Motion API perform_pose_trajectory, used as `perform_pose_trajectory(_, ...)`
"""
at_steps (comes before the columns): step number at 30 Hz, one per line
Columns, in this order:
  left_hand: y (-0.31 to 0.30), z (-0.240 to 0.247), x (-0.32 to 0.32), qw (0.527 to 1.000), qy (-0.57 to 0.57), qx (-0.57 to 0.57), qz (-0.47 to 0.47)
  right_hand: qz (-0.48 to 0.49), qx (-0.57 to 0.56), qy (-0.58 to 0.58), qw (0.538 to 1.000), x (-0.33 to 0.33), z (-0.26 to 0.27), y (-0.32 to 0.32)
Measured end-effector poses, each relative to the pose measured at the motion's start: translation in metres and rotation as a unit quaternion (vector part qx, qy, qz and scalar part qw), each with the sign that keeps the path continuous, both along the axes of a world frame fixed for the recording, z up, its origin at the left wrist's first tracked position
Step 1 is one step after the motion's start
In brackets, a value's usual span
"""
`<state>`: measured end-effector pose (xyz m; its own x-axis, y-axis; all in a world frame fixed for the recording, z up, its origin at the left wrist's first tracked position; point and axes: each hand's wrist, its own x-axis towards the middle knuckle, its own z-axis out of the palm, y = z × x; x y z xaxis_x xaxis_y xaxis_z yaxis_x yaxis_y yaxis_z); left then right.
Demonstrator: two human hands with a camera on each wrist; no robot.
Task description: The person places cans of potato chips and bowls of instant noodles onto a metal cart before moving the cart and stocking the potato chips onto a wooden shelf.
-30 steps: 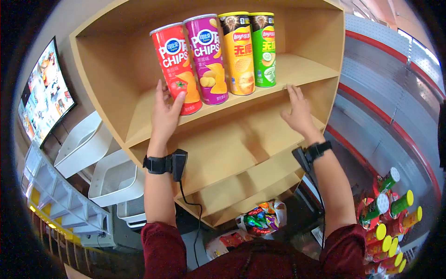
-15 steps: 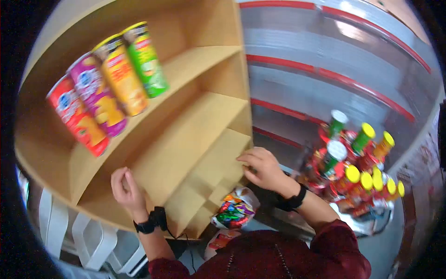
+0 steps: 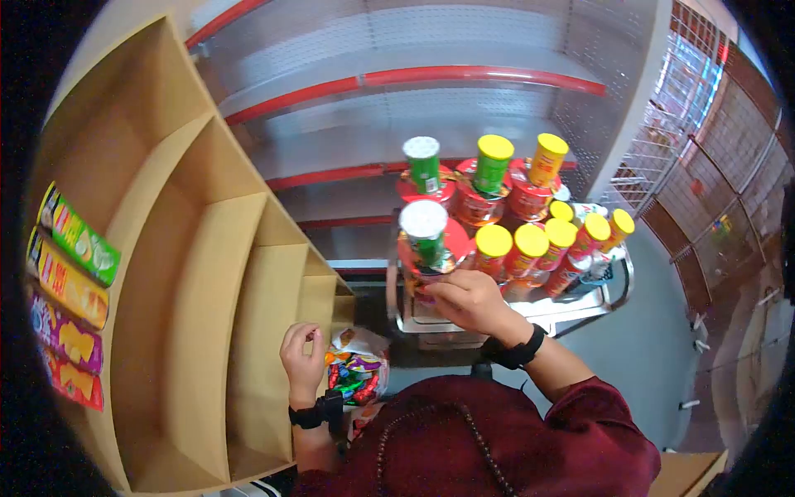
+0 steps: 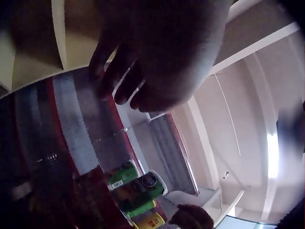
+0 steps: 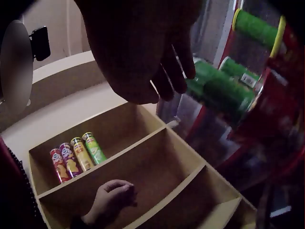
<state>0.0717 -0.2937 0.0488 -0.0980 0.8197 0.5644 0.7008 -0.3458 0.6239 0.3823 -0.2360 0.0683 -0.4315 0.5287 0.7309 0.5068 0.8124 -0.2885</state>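
In the head view my right hand (image 3: 470, 302) is at the cart's near left corner, its fingers bent beside a red tub (image 3: 455, 242) and just below a green can with a white lid (image 3: 424, 224). Contact with the tub cannot be told. The right wrist view has this hand (image 5: 143, 52) with fingers hanging loosely, near green cans (image 5: 224, 93). Loosely curled and holding nothing, my left hand (image 3: 304, 360) hovers before the wooden shelves. Red (image 3: 74, 383), purple (image 3: 68, 333), orange (image 3: 70, 286) and green (image 3: 83, 240) chip cans stand in a row on a wooden shelf.
The metal cart (image 3: 530, 319) carries several tubs and yellow-lidded cans (image 3: 493, 242). Behind it stand metal shelves with red edges (image 3: 489, 76). The wooden shelving (image 3: 211, 282) is on the left. A bag of colourful packets (image 3: 358, 373) lies beside my left hand.
The view has swung right, from the wooden shelves toward the cart. My left hand has left the red chip can, and my right hand has moved from the shelf to the cart's tubs.
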Motion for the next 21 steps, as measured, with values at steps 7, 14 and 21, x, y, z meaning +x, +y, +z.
perform_pose_trajectory(7,0.028,-0.004,0.069,0.998,0.007,-0.045,-0.052,-0.167,-0.003,-0.031,0.985,0.117,-0.006,-0.003)
perform_pose_trajectory(14,0.05,-0.003,0.13,0.997,0.038,-0.039,-0.057,-0.375,0.015,0.066,0.924,0.254,0.001,-0.018)
perform_pose_trajectory(21,0.063,0.002,0.189,0.996,0.03,-0.031,-0.08,-0.467,-0.011,0.084,0.88,0.33,-0.018,-0.035)
